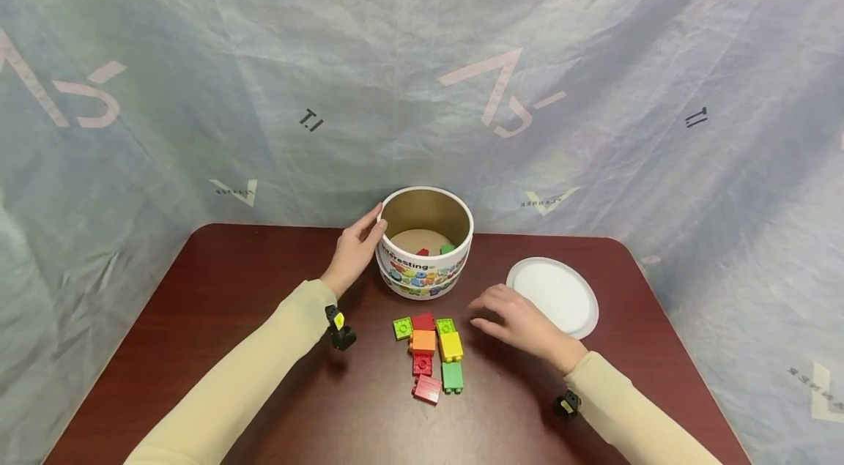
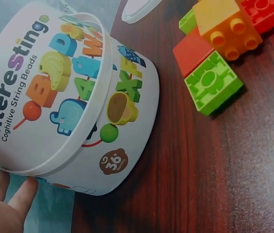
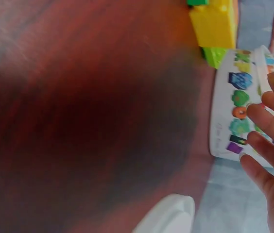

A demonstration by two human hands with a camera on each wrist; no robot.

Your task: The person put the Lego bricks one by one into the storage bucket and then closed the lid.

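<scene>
A white round bucket (image 1: 425, 278) printed with colourful letters stands at the back of the table, its top uncovered. My left hand (image 1: 354, 251) rests against the bucket's left side, fingers extended; in the left wrist view its fingertips (image 2: 27, 187) touch the wall by the white band. A red block (image 1: 423, 252) and a green block (image 1: 448, 249) lie inside on the bottom. My right hand (image 1: 517, 318) hovers right of the loose blocks, fingers loosely bent, holding nothing. Nearest to it is a yellow block (image 1: 451, 346); an orange block (image 1: 423, 342) sits beside that.
Several more blocks lie in front of the bucket, among them a green block (image 1: 453, 377), a red block (image 1: 427, 389) and a lime block (image 1: 402, 328). A white round lid (image 1: 557, 289) lies at the right. Behind the dark red table (image 1: 264, 267) hangs a grey curtain (image 1: 395, 84).
</scene>
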